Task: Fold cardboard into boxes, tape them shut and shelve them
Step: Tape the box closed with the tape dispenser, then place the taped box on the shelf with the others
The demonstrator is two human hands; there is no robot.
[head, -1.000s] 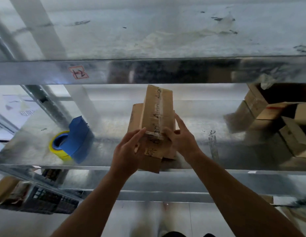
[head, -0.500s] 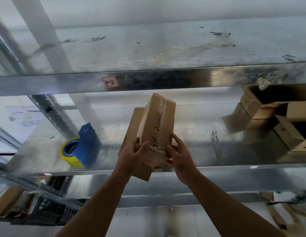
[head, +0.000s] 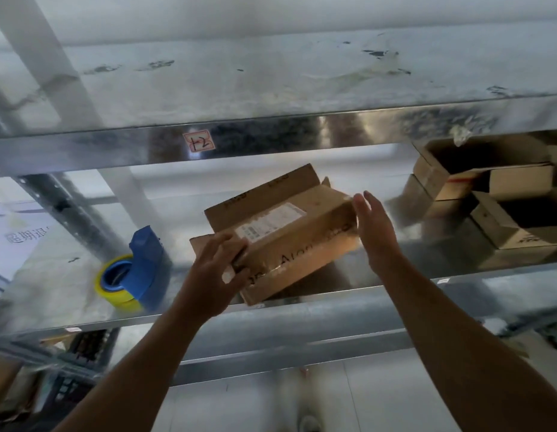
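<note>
Over at 9 o'clock from the work, a blue tape dispenser (head: 137, 269) with a yellow roll is sitting on the metal shelf (head: 53, 294), well apart from everything else.

The person's left arm is reaching up and forward from 7 o'clock. The left hand (head: 215, 272) is arching over the near left end of the box (head: 289, 235), fingers (head: 230, 244) curling across the top edge and thumb tucking against the front face, so it is gripping that corner.

The box is lying on the same shelf, close to the front lip, and is skewed so that its long side is running from about 8 o'clock up toward 2 o'clock. A white sticker is facing up on its top panel, one flap is standing open along the far side, and black lettering is showing on the front face.

The right arm is coming in from 5 o'clock. The right hand (head: 375, 232) is standing on edge with its fingers straight and together, palm turning in against the right end of the box. It is pressing there rather than grasping, and is holding nothing.

At 2 to 3 o'clock, farther along the shelf, several open cartons (head: 489, 194) are sitting stacked together, apart from the box.
</note>
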